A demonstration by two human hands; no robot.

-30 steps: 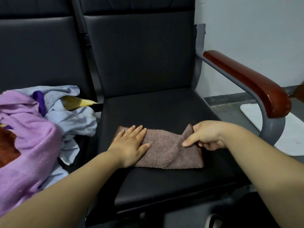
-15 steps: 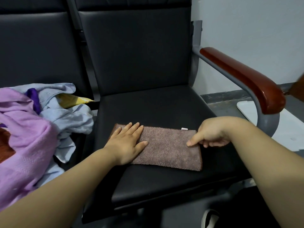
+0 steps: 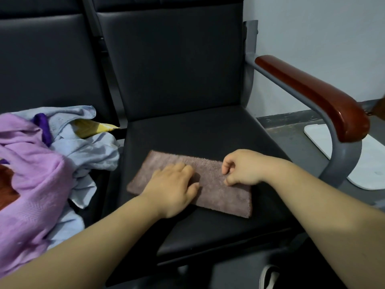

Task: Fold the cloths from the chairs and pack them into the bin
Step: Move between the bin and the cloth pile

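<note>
— Brown cloth (image 3: 220,192): where is it found?
— It is laid flat as an oblong on the front half of the seat of the black chair (image 3: 198,140), with its long side running across the chair.
— What is seen nearest?
— A shoe (image 3: 268,276) is glimpsed below the chair's front edge.
— How is the left grip held?
— The left grip (image 3: 173,188) is spread, with the fingers straight and close together. It is pressed palm-down on the half of the cloth away from the chair's armrest.
— And the right grip?
— The right grip (image 3: 241,167) is set on the cloth's other end, on the chair's armrest side. Its fingers are curled under and the thumb tip is touching the nap. Whether any cloth is pinched cannot be told.
— What is noted farther off?
— Left of the chair, on the neighbouring seat, a heap of cloths (image 3: 31,163) is piled: lilac in front, pale blue behind, with some yellow and purple showing. On the chair's right a red-brown armrest (image 3: 312,94) is carried on a grey frame. Beyond that a white board (image 3: 375,155) lies on the floor. A pale wall (image 3: 312,28) is seen behind the chair.
</note>
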